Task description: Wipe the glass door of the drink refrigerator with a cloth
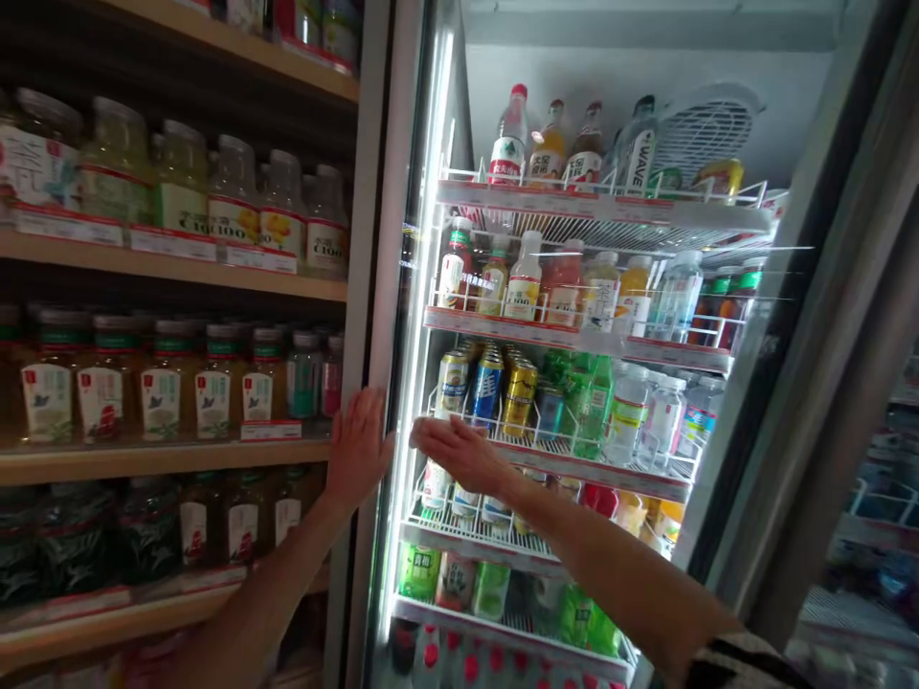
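My left hand [360, 446] lies against the grey metal frame [365, 306] between the wooden shelving and the lit drinks fridge [546, 199]. Its fingers are stretched out and it holds nothing. My right hand [463, 452] reaches across the front of the fridge, fingers extended toward the bright light strip [429, 287] at its left edge, also holding nothing. Whether it touches the glass or the frame I cannot tell. Behind the right hand stand several drink cans [520, 394] on a wire shelf, with a green bottle [593, 407] to their right.
On the left, wooden shelves [172, 461] carry rows of bottled drinks [167, 388]. Upper fridge shelves hold more bottles [524, 287]; cartons [419, 571] stand on a low one. A thick metal door frame [811, 402] runs down the right side.
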Motion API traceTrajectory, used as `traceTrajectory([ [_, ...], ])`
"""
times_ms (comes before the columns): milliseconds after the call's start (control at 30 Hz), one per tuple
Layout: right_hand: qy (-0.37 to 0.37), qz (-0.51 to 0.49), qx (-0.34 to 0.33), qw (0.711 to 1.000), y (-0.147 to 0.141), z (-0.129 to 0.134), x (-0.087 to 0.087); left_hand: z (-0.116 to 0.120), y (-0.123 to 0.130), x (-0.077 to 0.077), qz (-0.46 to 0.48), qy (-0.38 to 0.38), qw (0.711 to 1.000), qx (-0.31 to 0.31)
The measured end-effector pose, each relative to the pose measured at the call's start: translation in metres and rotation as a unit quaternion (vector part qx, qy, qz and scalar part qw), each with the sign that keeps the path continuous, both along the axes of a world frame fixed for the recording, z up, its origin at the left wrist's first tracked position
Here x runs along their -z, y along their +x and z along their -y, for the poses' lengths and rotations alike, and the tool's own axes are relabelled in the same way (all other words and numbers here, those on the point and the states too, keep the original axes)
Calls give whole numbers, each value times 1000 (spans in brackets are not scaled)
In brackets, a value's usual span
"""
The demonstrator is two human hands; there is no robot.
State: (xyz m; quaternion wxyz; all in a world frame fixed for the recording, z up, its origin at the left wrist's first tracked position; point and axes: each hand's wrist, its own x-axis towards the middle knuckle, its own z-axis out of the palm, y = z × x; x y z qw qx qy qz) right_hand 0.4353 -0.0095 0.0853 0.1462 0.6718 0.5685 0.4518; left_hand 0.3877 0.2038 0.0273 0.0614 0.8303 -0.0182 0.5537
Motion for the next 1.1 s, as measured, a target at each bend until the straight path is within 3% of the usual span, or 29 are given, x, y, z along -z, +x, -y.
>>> traceTrajectory([
  [200,135,-4,85,987,12,36,-14,12,-5,6,-24,5,1000,-2],
  [333,25,17,57,998,1,84,-7,47,-9,8,-64,18,997,34],
  [367,46,21,71,996,-1,99,-9,58,-9,8,-67,18,997,45],
  [467,206,33,141,968,-1,140,-14,90,-8,11,-55,23,995,84],
  [533,268,45,147,951,0,161,-5,110,-7,13,-51,24,992,110],
  [633,184,14,129,974,-6,185,24,138,-7,16,-57,26,989,131],
  [700,135,-6,119,984,-9,197,32,154,-7,16,-63,32,988,136],
  [767,201,-1,134,970,-8,207,22,169,-7,14,-68,35,987,140],
  [867,342,31,177,922,-4,224,9,188,-3,8,-74,39,985,151],
  [933,320,34,188,928,-5,236,19,198,1,5,-76,41,983,162],
  [1033,218,10,206,954,-11,255,44,209,5,6,-75,45,980,180],
  [1100,230,5,225,947,-13,265,47,215,8,9,-69,44,979,189],
])
